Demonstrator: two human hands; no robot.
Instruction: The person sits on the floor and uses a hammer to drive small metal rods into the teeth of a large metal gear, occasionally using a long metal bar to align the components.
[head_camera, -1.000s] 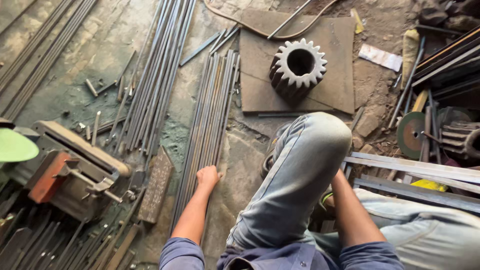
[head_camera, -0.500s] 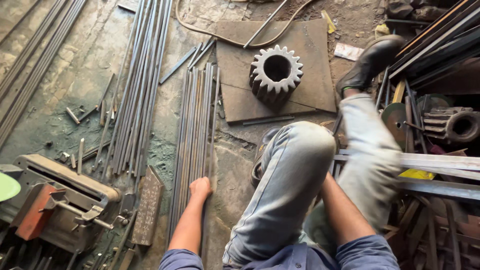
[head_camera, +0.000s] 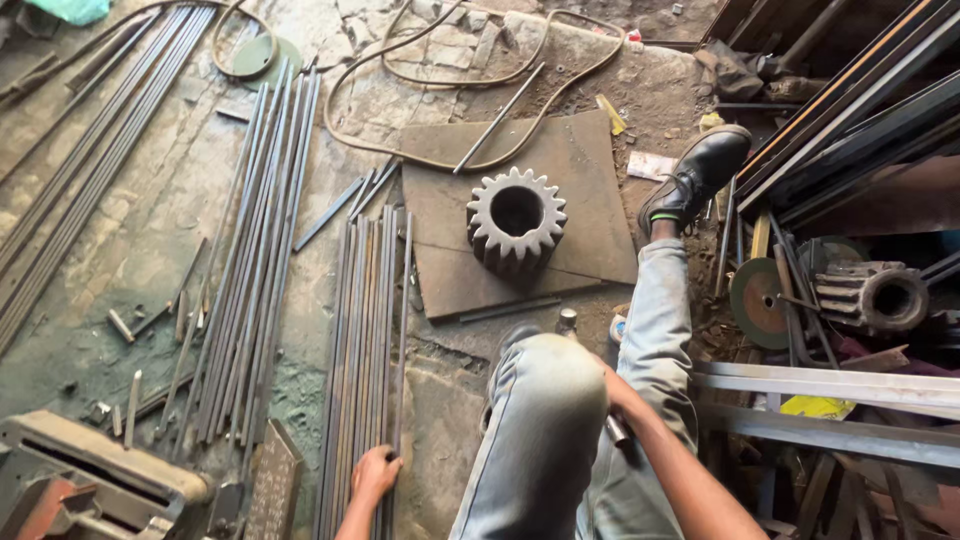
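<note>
**Hands low on a workshop floor strewn with steel rods**

The floor (head_camera: 140, 240) is rough, stained concrete, littered with metal stock and loose offcuts. Far to the left of the left grip, long rods (head_camera: 70, 200) run diagonally toward the upper corner, and a grey machine base (head_camera: 90, 470) sits at the lower left edge. Nearer, a second sheaf of thin rods (head_camera: 255, 270) lies fanned out, and a patterned metal plate (head_camera: 272, 490) rests just beside the hand.

The left hand (head_camera: 374, 474) lies on the near end of a tight bundle of rods (head_camera: 368, 340), its grip curled over the outer rods, fingers pressed against them; whether it is closed right around any rod cannot be told. The bundle stretches straight away from the grip.

Up and to the right of that grip, a large toothed gear (head_camera: 516, 220) stands on a flat steel plate (head_camera: 570, 170), with a hose (head_camera: 400, 90) looping beyond.

The right hand (head_camera: 612, 400) is mostly hidden behind the raised knee in pale jeans; a short metal cylinder (head_camera: 618, 430) shows just below it, but the state of that grip cannot be told. Beyond, the black shoe (head_camera: 700, 175) rests on the ground. Farther right lie a grinding disc (head_camera: 760, 300) and stacked steel bars (head_camera: 830, 385).
</note>
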